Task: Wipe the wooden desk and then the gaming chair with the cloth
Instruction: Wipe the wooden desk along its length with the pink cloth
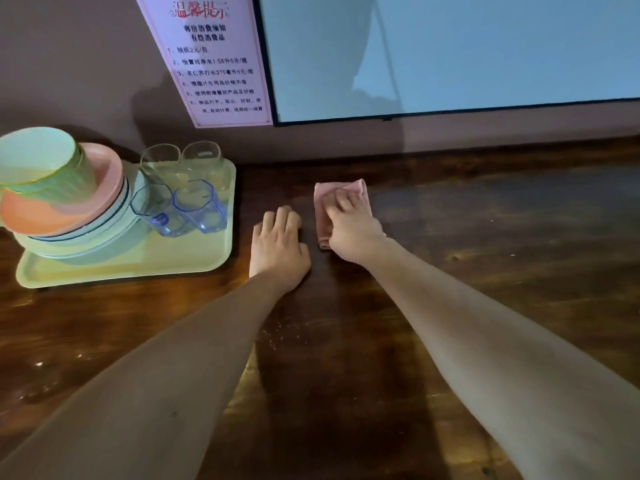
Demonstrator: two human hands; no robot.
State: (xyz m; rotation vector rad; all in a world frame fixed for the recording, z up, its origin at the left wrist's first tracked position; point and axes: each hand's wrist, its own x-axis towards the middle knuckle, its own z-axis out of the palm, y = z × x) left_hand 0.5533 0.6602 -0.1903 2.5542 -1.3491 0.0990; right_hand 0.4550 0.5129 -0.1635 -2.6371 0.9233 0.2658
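Dark wooden desk (485, 271) runs along a grey wall (69, 64), its grain glossy on the right and speckled with pale crumbs between your forearms. Your right hand (349, 233) is on the folded pink cloth (322, 197), which lies on the desk near the wall, below the left corner of a screen (450, 53); the grip is clamped on the cloth, fingers bent down over it and the thumb at its near edge, pressing it to the wood. Your left hand (278, 244) rests palm down on the bare desk just beside the cloth, its grip loose, fingers a little bent and holding nothing. Left of that hand sits a pale green tray (138, 268). On it a stack of bowls (69, 216), pink on top and whitish below, carries a green cup (41, 168) tilted on its side with the mouth toward you. Two clear glasses (162, 164) stand at the tray's far edge by the wall, and two blue glasses (201, 209) stand just in front of them, next to the bowls. A pink notice (214, 60) with printed text hangs on the wall, touching the screen's left edge. The chair is out of view.
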